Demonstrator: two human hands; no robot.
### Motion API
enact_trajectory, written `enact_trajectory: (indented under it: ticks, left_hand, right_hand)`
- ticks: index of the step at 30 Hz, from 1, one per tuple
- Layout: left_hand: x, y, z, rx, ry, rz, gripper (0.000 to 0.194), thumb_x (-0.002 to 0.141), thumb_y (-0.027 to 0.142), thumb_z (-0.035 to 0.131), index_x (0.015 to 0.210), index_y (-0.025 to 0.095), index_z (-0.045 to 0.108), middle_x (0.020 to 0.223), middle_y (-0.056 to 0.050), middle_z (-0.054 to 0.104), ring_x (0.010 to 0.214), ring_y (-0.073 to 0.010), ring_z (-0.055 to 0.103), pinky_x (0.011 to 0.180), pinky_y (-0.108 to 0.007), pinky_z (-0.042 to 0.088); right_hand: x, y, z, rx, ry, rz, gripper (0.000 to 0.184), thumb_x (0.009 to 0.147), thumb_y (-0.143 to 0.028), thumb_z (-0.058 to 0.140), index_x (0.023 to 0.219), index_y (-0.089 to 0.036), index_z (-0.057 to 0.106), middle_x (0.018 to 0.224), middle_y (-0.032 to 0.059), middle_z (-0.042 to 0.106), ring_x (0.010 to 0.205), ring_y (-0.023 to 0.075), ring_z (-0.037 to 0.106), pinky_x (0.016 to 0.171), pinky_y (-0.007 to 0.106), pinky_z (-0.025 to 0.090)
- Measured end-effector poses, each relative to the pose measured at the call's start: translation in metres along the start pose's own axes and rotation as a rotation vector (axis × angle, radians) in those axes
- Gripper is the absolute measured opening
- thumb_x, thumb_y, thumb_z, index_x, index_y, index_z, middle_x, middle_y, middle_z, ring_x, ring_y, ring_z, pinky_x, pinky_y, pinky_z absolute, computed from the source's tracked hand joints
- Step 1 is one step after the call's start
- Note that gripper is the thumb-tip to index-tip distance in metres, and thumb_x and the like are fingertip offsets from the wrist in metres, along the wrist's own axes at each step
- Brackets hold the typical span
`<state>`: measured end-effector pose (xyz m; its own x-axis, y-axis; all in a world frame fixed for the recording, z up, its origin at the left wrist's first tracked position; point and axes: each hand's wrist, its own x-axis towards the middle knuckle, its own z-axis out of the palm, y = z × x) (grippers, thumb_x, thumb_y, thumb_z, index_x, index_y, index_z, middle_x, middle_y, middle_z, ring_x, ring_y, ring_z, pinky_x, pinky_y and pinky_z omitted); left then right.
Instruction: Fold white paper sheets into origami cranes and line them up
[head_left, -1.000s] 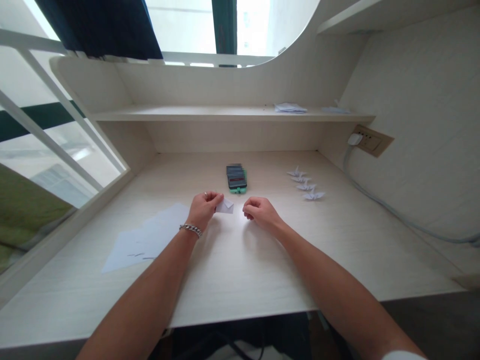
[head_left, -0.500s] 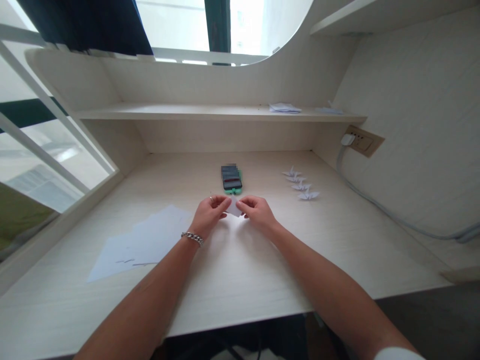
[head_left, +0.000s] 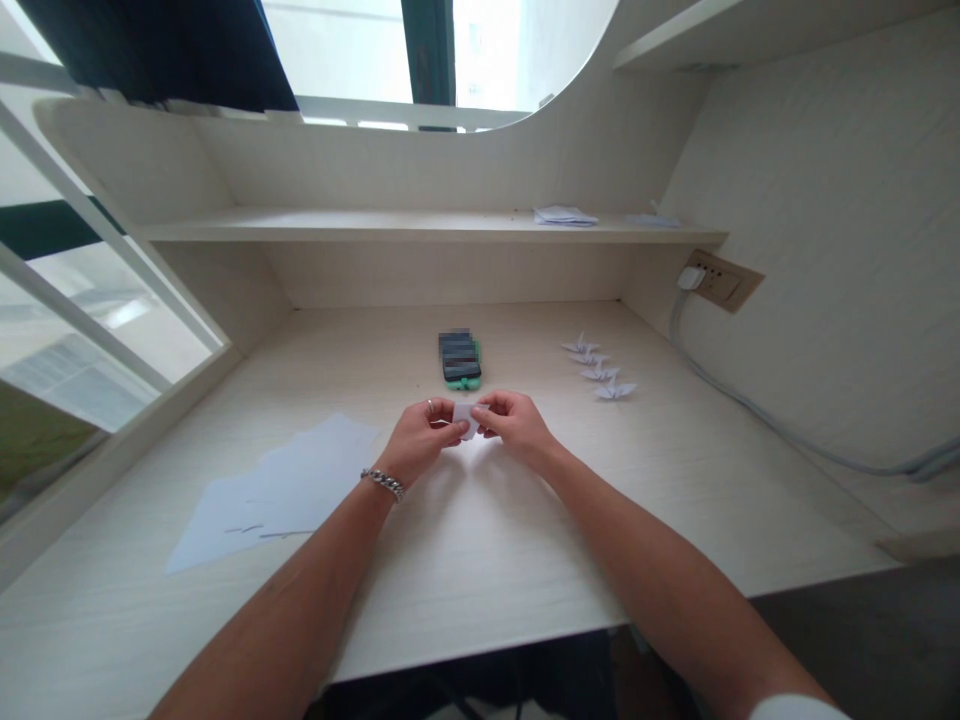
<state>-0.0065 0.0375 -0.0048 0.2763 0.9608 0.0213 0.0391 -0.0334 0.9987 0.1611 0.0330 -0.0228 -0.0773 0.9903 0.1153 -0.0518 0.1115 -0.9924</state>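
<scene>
Between my two hands is a small piece of folded white paper (head_left: 466,411), held just above the desk. My left hand (head_left: 426,436), with a ring and a chain bracelet at its wrist, pinches the paper's left side between thumb and fingers. On the other side, my right hand (head_left: 516,422) grips the right edge the same way. The paper's finer folds are too small to make out. Just beyond the hands lies a dark phone-like device (head_left: 460,358) with a green edge. Several white folded paper cranes (head_left: 615,390) stand in a row to the right.
White paper sheets (head_left: 281,480) with thin strips on them lie at left on the desk (head_left: 480,570). A shelf (head_left: 375,224) along the back bears folded papers (head_left: 565,216). A grey cable (head_left: 757,410) runs from the wall socket (head_left: 724,280) down the right side.
The paper has been turned between my fingers, from a tilted diamond to a squarer position. My left thumb has shifted lower on it. The whole view has moved slightly.
</scene>
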Motion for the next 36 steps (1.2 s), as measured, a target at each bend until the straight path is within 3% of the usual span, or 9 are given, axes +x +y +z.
enact_trajectory:
  ticks: [13,20,36]
  left_hand:
    - [0.0,0.002,0.0,0.093,-0.054,0.013,0.026,0.057,0.032,0.08,0.068,0.013,0.067,0.063,-0.003,0.065,0.057,-0.014,0.061,0.054,-0.026,0.048]
    - [-0.01,-0.01,-0.008,0.123,0.006,-0.016,0.022,0.06,0.031,0.078,0.069,0.014,0.067,0.062,-0.001,0.064,0.055,-0.0126,0.058,0.051,-0.024,0.047]
    - [-0.021,0.002,0.0,0.018,0.011,0.12,0.025,0.065,0.032,0.078,0.078,0.012,0.07,0.069,-0.005,0.07,0.061,-0.0153,0.063,0.058,-0.026,0.049]
  right_hand:
    - [-0.001,-0.007,-0.009,-0.053,-0.113,0.075,0.026,0.063,-0.034,0.077,0.075,-0.013,0.068,0.06,0.0016,0.064,0.054,0.0109,0.059,0.054,0.023,0.048]
    - [0.002,-0.003,-0.001,-0.144,-0.21,0.118,0.018,0.066,-0.03,0.073,0.071,-0.013,0.069,0.058,0.0011,0.063,0.053,0.0115,0.059,0.055,0.024,0.048]
    - [-0.018,-0.016,-0.001,-0.03,-0.144,0.014,0.034,0.063,-0.04,0.08,0.079,-0.012,0.071,0.062,0.0022,0.066,0.057,0.0129,0.061,0.058,0.027,0.05]
